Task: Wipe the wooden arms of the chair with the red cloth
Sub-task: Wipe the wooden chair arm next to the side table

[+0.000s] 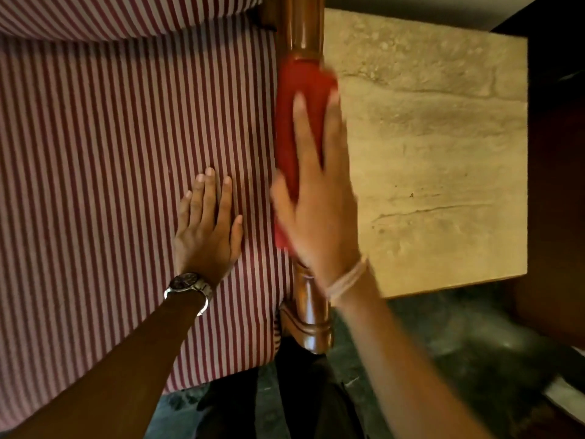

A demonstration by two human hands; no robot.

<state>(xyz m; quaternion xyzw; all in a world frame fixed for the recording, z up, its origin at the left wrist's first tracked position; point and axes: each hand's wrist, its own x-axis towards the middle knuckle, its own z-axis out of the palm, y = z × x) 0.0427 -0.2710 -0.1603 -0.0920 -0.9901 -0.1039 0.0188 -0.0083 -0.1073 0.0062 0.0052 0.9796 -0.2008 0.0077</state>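
Observation:
The chair's right wooden arm (300, 30) runs from the top of the view down to a turned end near my legs. A red cloth (297, 99) is draped over the middle of this arm. My right hand (319, 201), blurred by motion, lies flat on the cloth and presses it against the wood, fingers pointing away from me. My left hand (207, 226), with a wristwatch, rests flat and spread on the red-and-white striped seat cushion (110, 137) just left of the arm. It holds nothing.
A light stone-topped side table (443, 137) stands tight against the right side of the chair arm. Dark furniture (557, 153) borders the table on the right. Dark green floor (443, 343) shows below, with my dark trouser legs (285, 400) at the bottom.

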